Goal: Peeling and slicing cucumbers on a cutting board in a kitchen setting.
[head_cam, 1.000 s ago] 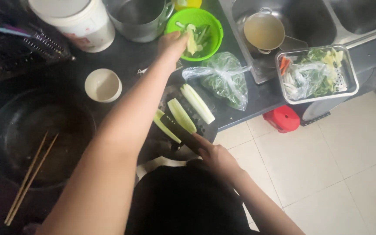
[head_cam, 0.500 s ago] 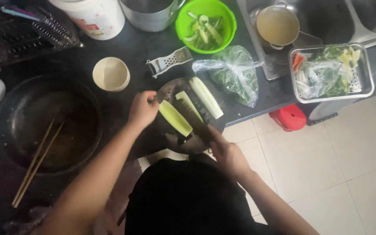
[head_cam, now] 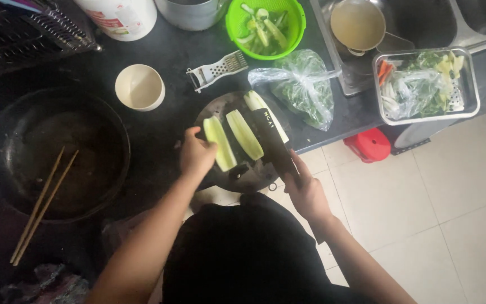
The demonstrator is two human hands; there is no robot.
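Three peeled pale green cucumber lengths lie on a round dark cutting board (head_cam: 215, 110) at the counter's front edge. My left hand (head_cam: 196, 154) rests its fingers on the left cucumber piece (head_cam: 219, 142). My right hand (head_cam: 306, 191) grips the handle of a black-bladed knife (head_cam: 270, 130), whose blade lies flat between the middle piece (head_cam: 244, 134) and the right piece (head_cam: 255, 101).
A green colander (head_cam: 264, 21) of cut vegetable, a white grater (head_cam: 216, 70), a cream cup (head_cam: 139, 87) and a bag of greens (head_cam: 302, 84) surround the board. A dark wok (head_cam: 52, 152) with chopsticks (head_cam: 43, 202) sits left. A metal tray (head_cam: 426, 84) of vegetables and a sink with a pot (head_cam: 358, 25) are right.
My left hand came back from the green colander to the board and settled on the left cucumber piece. The knife blade has moved up over the board between the pieces.
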